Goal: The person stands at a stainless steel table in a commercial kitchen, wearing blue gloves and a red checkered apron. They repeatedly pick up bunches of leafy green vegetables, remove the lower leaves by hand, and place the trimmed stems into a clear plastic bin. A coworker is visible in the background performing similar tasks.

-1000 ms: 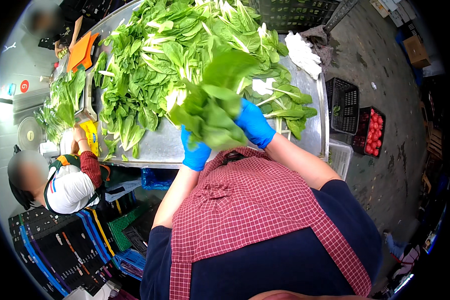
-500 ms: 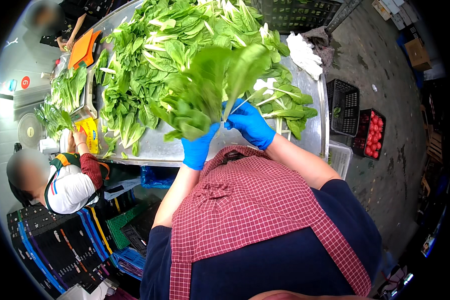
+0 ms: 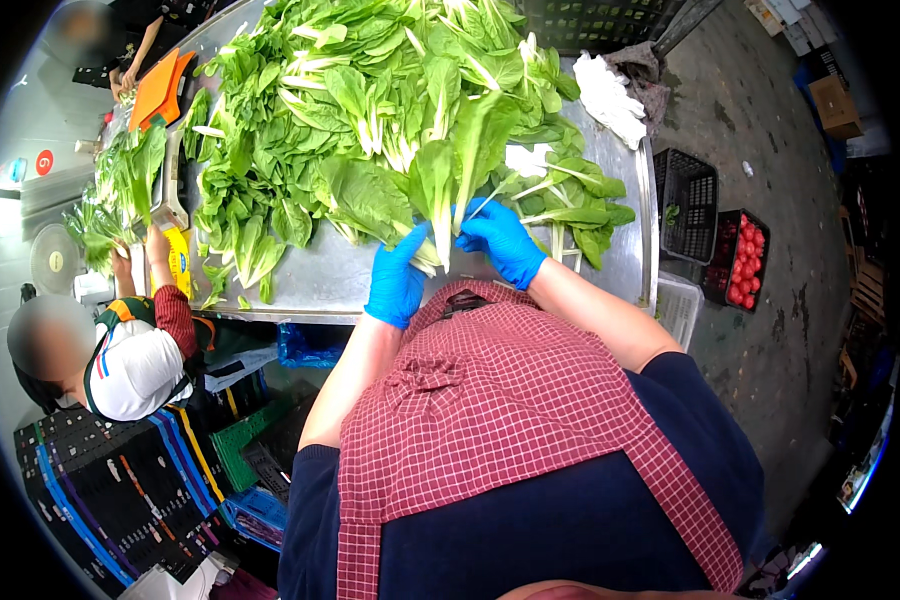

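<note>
In what looks like a sorting step, the left hand [image 3: 400,275] curls round a bunch of leafy greens [image 3: 368,195] and the right hand [image 3: 505,245] pinches a leaf [image 3: 484,132], the heap [image 3: 300,110] lying toward eleven o'clock, so the next move probably calls for gentle, level gathering.

The held greens [image 3: 433,195] are broad-leaved and bright green, with pale midribs and whitish stems. They fan out over the near part of the bench [image 3: 320,290], stem ends toward the near side, leaf tips toward the far side. At the left, a wide leaf [image 3: 365,197] leans to the far left, pale stems beneath it gathered at the left hand [image 3: 398,275]. The middle leaf [image 3: 430,175] points almost straight to the far side, its white stem bare between the hands. The right leaf [image 3: 483,135] reaches farther, tilting slightly right, its base at the fingers of the right hand [image 3: 502,243].
</note>
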### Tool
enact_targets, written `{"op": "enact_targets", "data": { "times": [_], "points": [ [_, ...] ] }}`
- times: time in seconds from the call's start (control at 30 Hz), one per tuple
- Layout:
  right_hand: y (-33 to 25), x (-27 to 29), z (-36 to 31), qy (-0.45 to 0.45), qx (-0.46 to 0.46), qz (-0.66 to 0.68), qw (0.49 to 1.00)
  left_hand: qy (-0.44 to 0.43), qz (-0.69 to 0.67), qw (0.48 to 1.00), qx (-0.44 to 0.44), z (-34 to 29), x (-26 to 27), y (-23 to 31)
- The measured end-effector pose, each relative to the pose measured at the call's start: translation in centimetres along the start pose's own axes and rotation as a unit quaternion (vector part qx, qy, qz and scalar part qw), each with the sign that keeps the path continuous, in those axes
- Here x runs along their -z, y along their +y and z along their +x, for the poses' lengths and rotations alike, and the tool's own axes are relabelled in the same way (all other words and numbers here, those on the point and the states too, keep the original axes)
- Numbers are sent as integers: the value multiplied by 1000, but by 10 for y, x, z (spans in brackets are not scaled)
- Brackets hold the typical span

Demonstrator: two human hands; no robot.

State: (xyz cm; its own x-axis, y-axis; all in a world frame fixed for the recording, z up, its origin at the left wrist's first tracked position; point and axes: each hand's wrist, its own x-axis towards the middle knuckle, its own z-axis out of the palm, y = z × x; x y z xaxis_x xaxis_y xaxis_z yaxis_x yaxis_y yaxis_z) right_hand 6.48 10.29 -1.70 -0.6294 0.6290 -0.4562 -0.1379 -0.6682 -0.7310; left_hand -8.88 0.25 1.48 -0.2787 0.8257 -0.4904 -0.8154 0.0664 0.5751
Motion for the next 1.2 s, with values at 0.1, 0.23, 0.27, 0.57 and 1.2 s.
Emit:
{"op": "enact_targets", "data": {
  "times": [0.1,0.23,0.27,0.57,1.2],
  "points": [
    [2,-1,-2,1,8,-24,1000,6,25,999,34,-4,-6,-3],
    [-8,-9,-5,0,16,-53,998,6,77,994,81,-11,-15,1],
    [-12,-12,-7,2,16,-55,998,-1,67,994,92,-14,-16,3],
    [-26,-25,-20,-33,170,-175,969,72,171,967,-172,-25,-38,23],
    [-25,-26,-37,25,176,-59,982,61,-21,983,-174,28,-30,29]
  ]
}}
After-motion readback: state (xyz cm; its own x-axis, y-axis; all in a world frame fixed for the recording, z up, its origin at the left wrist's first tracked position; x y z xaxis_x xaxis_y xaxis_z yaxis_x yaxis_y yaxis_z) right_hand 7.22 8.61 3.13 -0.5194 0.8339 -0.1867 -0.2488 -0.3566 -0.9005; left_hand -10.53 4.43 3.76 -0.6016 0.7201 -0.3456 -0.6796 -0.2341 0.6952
